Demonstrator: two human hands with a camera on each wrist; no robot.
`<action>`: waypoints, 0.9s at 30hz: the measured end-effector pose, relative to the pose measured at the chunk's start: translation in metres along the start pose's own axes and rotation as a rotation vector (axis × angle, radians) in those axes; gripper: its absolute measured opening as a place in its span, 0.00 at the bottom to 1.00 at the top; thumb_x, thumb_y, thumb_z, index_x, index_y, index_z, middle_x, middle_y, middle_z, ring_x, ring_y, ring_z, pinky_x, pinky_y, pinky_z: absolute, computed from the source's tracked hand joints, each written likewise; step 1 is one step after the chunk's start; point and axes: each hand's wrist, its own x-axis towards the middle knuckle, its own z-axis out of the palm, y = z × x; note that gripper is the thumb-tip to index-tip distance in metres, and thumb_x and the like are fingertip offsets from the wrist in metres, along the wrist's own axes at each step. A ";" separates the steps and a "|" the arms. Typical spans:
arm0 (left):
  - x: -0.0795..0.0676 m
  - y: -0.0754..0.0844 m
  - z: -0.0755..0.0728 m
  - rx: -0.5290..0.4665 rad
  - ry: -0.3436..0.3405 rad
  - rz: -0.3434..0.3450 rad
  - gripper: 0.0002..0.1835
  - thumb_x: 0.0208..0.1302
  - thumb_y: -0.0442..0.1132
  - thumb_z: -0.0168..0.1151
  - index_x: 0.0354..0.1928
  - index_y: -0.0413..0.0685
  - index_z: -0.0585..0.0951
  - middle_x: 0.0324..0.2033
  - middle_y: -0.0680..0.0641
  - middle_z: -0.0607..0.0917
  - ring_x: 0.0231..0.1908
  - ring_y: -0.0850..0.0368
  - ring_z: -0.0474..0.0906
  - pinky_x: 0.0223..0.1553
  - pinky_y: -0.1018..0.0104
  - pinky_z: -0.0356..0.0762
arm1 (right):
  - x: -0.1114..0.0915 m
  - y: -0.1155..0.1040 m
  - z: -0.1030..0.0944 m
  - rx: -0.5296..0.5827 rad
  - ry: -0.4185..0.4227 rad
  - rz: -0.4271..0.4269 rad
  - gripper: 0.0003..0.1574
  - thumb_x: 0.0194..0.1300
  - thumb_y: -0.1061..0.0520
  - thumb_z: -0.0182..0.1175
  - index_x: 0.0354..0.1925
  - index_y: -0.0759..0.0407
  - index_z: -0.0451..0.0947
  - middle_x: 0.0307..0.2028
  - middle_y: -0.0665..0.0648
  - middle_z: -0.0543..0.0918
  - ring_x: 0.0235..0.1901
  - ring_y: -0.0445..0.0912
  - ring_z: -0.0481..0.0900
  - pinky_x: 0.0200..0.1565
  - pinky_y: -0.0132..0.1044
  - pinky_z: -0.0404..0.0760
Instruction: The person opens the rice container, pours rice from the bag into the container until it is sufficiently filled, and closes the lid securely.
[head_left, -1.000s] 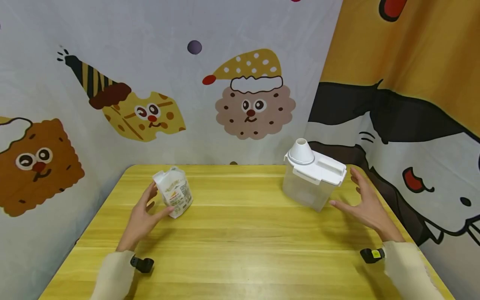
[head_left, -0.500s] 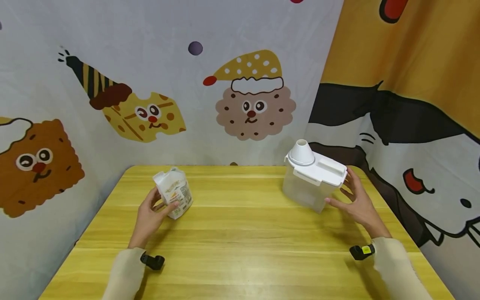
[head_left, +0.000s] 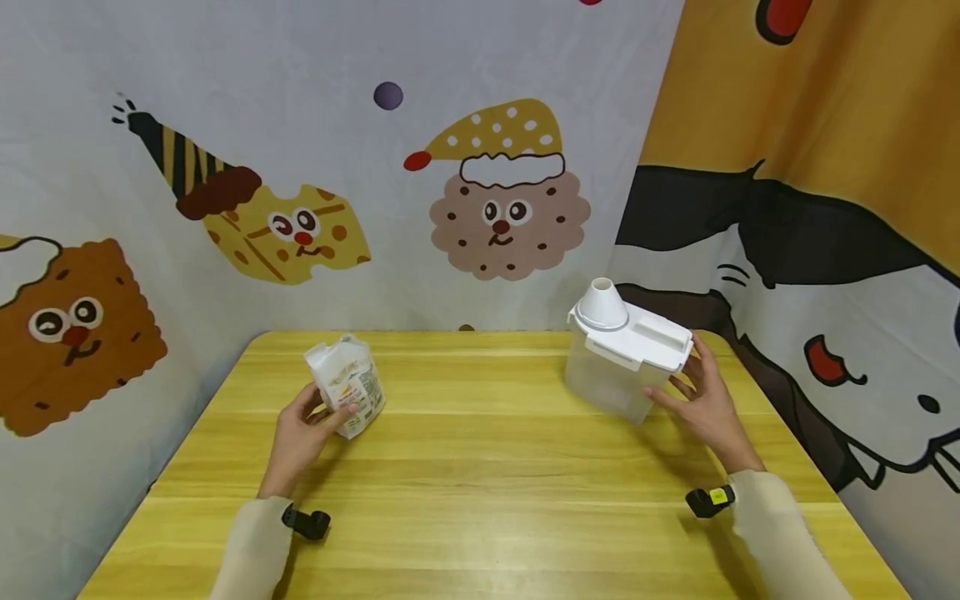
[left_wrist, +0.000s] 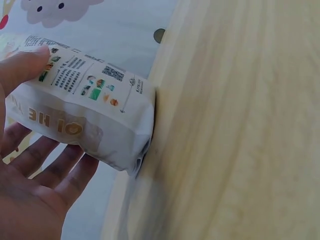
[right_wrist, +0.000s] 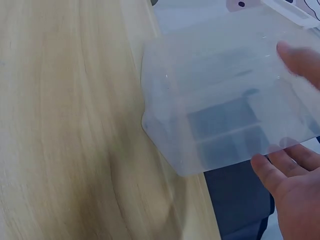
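Note:
A white printed pouch (head_left: 351, 385) stands at the left of the table, its top crumpled. My left hand (head_left: 297, 437) holds it from the left, thumb across the printed face and fingers along the other side; in the left wrist view the pouch's (left_wrist: 95, 105) base meets the wood. Toward the right stands a translucent plastic storage container (head_left: 603, 379) with a white lid (head_left: 645, 333) and a cone-shaped spout. My right hand (head_left: 708, 412) grips its right end, the thumb on the near wall and the fingers round the back edge, as the right wrist view shows.
The yellow wood-grain table (head_left: 480, 492) has its far edge against a cartoon-printed cloth (head_left: 322, 50). Along the right side hangs an orange curtain (head_left: 720, 83) with a cat print. Bare tabletop lies between pouch and container.
Both hands have moved inward onto their things. My left thumb and fingers have closed on the pouch, and my right hand has come left onto the container. Neither thing has visibly shifted.

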 end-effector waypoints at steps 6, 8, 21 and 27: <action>0.000 -0.003 -0.003 0.016 -0.001 0.014 0.35 0.65 0.54 0.71 0.72 0.57 0.72 0.62 0.46 0.79 0.58 0.63 0.74 0.52 0.84 0.76 | 0.001 0.000 0.002 0.005 0.000 0.017 0.73 0.63 0.54 0.73 0.82 0.33 0.30 0.79 0.66 0.55 0.75 0.67 0.58 0.67 0.62 0.67; 0.000 -0.003 -0.003 0.014 -0.004 0.008 0.35 0.64 0.55 0.71 0.72 0.59 0.72 0.62 0.46 0.79 0.57 0.64 0.74 0.52 0.84 0.77 | 0.002 0.000 0.002 0.002 -0.001 0.021 0.72 0.63 0.54 0.73 0.82 0.34 0.30 0.78 0.66 0.56 0.75 0.66 0.58 0.68 0.60 0.67; 0.001 -0.005 0.000 0.003 0.003 0.010 0.35 0.64 0.54 0.72 0.71 0.59 0.72 0.61 0.46 0.80 0.54 0.69 0.75 0.50 0.84 0.77 | 0.004 0.002 -0.003 0.001 -0.016 0.013 0.71 0.63 0.55 0.74 0.82 0.32 0.33 0.78 0.67 0.56 0.74 0.67 0.59 0.66 0.62 0.68; -0.001 -0.003 0.000 0.014 0.003 0.005 0.35 0.64 0.54 0.71 0.72 0.60 0.72 0.62 0.47 0.80 0.55 0.70 0.74 0.51 0.84 0.77 | 0.004 0.001 0.001 0.024 -0.042 -0.004 0.71 0.62 0.58 0.74 0.82 0.34 0.35 0.78 0.64 0.56 0.74 0.63 0.60 0.67 0.62 0.67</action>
